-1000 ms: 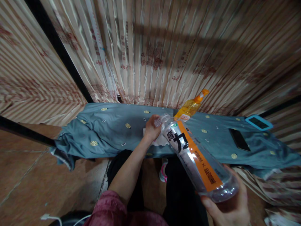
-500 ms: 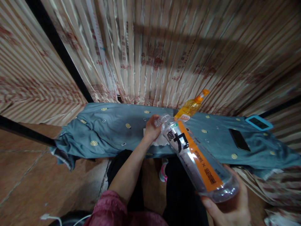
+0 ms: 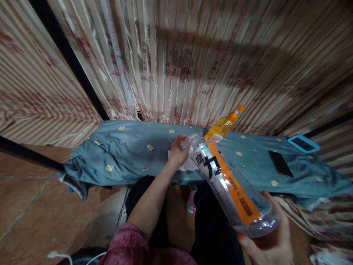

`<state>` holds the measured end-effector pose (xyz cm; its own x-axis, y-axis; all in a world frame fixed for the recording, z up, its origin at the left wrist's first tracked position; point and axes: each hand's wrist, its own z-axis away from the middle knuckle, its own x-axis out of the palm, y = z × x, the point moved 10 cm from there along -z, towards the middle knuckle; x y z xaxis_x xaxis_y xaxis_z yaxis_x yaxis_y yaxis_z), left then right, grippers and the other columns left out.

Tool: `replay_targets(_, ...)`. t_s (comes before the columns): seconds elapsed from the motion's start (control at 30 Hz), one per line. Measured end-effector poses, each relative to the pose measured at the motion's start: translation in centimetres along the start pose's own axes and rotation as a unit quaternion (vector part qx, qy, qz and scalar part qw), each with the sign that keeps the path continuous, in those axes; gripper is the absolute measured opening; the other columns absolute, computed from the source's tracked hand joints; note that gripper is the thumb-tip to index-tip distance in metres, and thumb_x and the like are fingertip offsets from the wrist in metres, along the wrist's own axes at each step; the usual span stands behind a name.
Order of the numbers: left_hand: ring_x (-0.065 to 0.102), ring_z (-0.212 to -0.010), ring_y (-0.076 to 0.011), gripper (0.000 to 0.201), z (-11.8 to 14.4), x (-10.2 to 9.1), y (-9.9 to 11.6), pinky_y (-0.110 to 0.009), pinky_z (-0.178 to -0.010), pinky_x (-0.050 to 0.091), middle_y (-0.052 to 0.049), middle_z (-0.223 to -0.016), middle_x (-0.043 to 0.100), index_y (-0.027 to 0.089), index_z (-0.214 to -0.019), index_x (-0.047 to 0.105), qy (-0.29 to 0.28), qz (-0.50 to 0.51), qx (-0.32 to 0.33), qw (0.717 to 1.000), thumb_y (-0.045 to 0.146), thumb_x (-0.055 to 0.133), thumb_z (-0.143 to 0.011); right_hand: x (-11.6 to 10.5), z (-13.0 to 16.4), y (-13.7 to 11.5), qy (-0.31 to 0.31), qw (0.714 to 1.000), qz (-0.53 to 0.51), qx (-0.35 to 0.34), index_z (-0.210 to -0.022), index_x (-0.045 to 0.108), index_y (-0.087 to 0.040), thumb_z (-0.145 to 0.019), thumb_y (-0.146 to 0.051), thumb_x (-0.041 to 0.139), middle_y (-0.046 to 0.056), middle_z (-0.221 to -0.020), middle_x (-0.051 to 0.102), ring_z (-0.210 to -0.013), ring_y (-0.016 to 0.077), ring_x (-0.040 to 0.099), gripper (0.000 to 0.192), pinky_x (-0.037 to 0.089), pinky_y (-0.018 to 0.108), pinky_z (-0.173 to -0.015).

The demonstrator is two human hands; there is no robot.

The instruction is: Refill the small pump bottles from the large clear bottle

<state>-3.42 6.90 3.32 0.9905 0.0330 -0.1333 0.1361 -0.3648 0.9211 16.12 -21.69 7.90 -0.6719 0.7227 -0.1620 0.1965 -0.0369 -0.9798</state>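
Observation:
A clear plastic bottle (image 3: pixel 231 187) with a silver and orange label slants across the front of the bench, its neck up and to the left and its base low and to the right. My left hand (image 3: pixel 179 149) is closed at the bottle's neck; part of its fingers is hidden behind the neck. The base rests in my right hand (image 3: pixel 268 244), thumb on the near side and fingers round the far side. Below the neck, a crumpled white tissue (image 3: pixel 188 165) shows on the cloth, partly covered by the left hand and the bottle.
A blue-grey patterned cloth (image 3: pixel 132 158) covers the narrow bench. Behind the bottle stands a yellow pump bottle (image 3: pixel 222 127). To the right lie a dark phone (image 3: pixel 280 163) and a blue-framed device (image 3: pixel 303 144). Plastic-wrapped striped panels (image 3: pixel 182 66) rise directly behind the bench.
Almost nothing differs. Both hands keep their hold on the bottle in nearly the same place.

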Motion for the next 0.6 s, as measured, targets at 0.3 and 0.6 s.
replay_targets(0.3, 0.07, -0.086, -0.0213, 0.024, 0.0, 0.0, 0.0, -0.033, -0.082, 0.054, -0.004, -0.091, 0.074, 0.022, -0.089, 0.064, 0.0, 0.001, -0.005, 1.0, 0.036, 0.08, -0.078, 0.3, 0.1, -0.5, -0.017, 1.0, 0.025, -0.002, -0.157, 0.038, -0.024, -0.048, -0.057, 0.094, 0.017, -0.15, 0.048, -0.129, 0.0386, 0.054, 0.127, 0.056, 0.045, -0.088)
replay_targets(0.6, 0.07, -0.087, -0.0221, 0.024, 0.0, -0.1, 0.1, -0.033, -0.081, 0.055, -0.004, -0.09, 0.074, 0.021, -0.089, 0.064, 0.002, 0.008, -0.002, 1.0, 0.035, 0.081, -0.078, 0.5, 0.3, -1.4, 0.005, 0.999, 0.034, 0.008, -0.155, 0.041, -0.019, -0.05, -0.055, 0.092, 0.016, -0.147, 0.053, -0.125, 0.0345, 0.056, 0.122, 0.051, 0.045, -0.096)
